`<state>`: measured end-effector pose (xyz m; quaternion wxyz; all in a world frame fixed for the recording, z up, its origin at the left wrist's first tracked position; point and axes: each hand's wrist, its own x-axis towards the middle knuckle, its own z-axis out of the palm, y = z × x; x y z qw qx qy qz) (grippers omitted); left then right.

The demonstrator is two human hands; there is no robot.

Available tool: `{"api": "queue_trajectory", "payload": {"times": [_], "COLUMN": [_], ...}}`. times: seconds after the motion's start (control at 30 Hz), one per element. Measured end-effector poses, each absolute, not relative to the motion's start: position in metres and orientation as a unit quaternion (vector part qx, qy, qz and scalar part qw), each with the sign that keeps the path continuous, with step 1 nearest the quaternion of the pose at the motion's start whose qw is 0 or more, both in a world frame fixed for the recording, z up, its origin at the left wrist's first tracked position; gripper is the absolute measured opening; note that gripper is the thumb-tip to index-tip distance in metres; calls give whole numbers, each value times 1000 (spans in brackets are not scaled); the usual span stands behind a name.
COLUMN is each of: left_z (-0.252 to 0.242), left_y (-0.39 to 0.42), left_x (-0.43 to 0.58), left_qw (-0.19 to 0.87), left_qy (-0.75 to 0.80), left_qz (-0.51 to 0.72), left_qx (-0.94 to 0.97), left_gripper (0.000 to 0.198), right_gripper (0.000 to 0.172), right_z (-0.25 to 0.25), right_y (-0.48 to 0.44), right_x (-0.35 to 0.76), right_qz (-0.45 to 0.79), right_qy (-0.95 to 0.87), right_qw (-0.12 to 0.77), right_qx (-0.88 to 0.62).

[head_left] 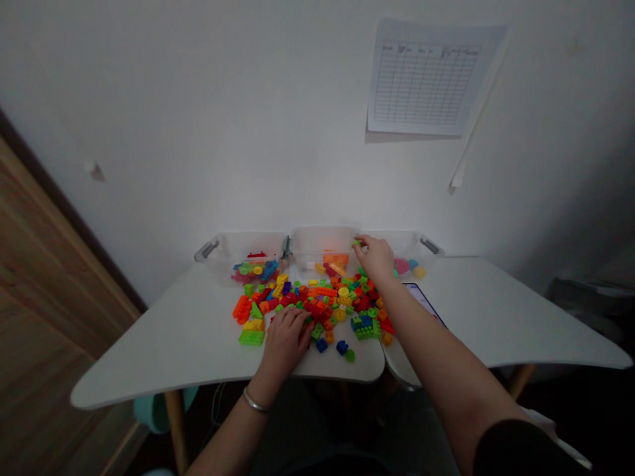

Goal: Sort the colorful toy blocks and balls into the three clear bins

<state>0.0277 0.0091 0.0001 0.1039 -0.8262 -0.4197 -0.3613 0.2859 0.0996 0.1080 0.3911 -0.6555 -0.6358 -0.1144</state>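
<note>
A heap of bright plastic building blocks [322, 301] covers the middle of the white table [188, 337]. My left hand [286, 337] lies on the heap's near edge, fingers curled over red and green blocks. My right hand [376, 256] reaches to the far side and pinches a small green block [356, 244] at the rim between the middle clear bin [322, 246] and the right clear bin [411, 248]. The left clear bin [243, 254] holds mixed blocks; the middle one holds orange and red blocks, the right one pink, blue and yellow pieces.
A second white table [506, 317] adjoins on the right, with a phone [421, 299] partly under my right forearm. A printed sheet [426, 82] hangs on the wall behind. A wooden panel [44, 277] stands at the left. A teal stool [159, 410] shows under the table.
</note>
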Motion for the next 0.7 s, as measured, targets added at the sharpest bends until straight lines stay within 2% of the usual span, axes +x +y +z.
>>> {"api": "queue_trajectory", "payload": {"times": [0.17, 0.3, 0.43, 0.7], "left_z": [0, 0, -1, 0], "left_y": [9, 8, 8, 8], "left_x": [27, 27, 28, 28], "left_qw": [100, 98, 98, 99], "left_qy": [-426, -427, -427, -426], "left_qz": [-367, -369, -373, -377], "left_qx": [-821, -820, -818, -816], "left_gripper": [23, 23, 21, 23], "right_gripper": [32, 38, 38, 39], "right_z": [97, 90, 86, 88], "right_y": [110, 108, 109, 110], "right_x": [278, 274, 276, 280], "right_qz": [-111, -163, -200, -182], "right_qy": [-617, -618, -629, -646], "right_qw": [328, 294, 281, 258], "right_qx": [-706, -711, -697, -695]}}
